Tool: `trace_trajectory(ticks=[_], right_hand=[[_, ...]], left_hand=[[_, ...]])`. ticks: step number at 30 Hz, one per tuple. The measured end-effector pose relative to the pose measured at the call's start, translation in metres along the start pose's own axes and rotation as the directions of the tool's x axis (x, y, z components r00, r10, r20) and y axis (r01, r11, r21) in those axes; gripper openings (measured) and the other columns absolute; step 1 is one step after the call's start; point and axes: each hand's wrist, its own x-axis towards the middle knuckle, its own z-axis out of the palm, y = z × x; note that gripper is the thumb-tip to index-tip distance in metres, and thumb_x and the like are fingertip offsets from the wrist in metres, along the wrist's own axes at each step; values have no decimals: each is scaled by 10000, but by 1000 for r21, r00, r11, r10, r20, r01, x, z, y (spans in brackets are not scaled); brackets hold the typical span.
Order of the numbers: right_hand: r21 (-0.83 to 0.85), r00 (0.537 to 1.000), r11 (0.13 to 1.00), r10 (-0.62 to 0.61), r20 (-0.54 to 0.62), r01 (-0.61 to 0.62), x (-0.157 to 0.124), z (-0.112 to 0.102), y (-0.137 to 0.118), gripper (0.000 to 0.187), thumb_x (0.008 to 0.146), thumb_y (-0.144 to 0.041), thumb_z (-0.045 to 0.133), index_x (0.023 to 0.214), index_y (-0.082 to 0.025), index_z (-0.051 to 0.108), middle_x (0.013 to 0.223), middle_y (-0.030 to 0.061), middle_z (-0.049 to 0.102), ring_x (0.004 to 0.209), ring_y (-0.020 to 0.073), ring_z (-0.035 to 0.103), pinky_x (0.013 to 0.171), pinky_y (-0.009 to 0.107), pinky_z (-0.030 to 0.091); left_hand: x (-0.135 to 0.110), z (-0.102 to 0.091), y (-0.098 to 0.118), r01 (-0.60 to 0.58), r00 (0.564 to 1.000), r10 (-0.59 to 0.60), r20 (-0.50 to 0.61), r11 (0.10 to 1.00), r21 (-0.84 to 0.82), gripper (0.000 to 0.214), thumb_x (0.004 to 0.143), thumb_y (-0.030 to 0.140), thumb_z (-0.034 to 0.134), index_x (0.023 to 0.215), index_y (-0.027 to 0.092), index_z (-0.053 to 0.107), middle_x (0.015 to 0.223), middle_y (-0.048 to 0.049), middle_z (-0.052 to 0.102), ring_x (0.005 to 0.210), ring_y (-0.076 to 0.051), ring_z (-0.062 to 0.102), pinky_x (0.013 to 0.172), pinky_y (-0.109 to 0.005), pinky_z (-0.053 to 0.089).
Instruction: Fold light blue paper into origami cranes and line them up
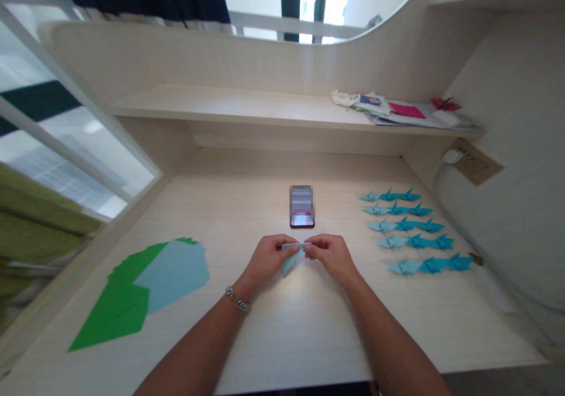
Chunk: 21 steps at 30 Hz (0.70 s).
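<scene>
A small, partly folded piece of light blue paper (290, 263) is between my two hands at the middle of the desk. My left hand (272, 256) pinches its left side, thumb and fingers together. On the opposite side, my right hand (328, 252) grips the paper's upper right edge between thumb and fingertips. Part of the paper is covered by the fingers. Just beyond my hands lies a phone (302, 206) with a lit, blurred screen.
Green sheets (119, 310) and light blue sheets (180, 272) lie fanned at the left. Rows of folded blue paper cranes (412, 225) sit at the right. A cable (468, 237) runs from a wall socket (474, 160). Papers (392, 110) rest on the shelf (247, 103).
</scene>
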Motion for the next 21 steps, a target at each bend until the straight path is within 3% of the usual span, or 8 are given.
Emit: trace_trajectory(ticks=[21], right_hand=[[12, 996, 999, 40, 76, -41, 0, -1, 5, 293, 668, -407, 709, 717, -120, 682, 618, 51, 671, 526, 127, 597, 564, 272, 496]], left_hand=[[0, -3, -1, -22, 999, 21, 26, 997, 70, 276, 766, 386, 598, 786, 138, 719, 740, -63, 703, 663, -171, 598, 617, -262, 452]])
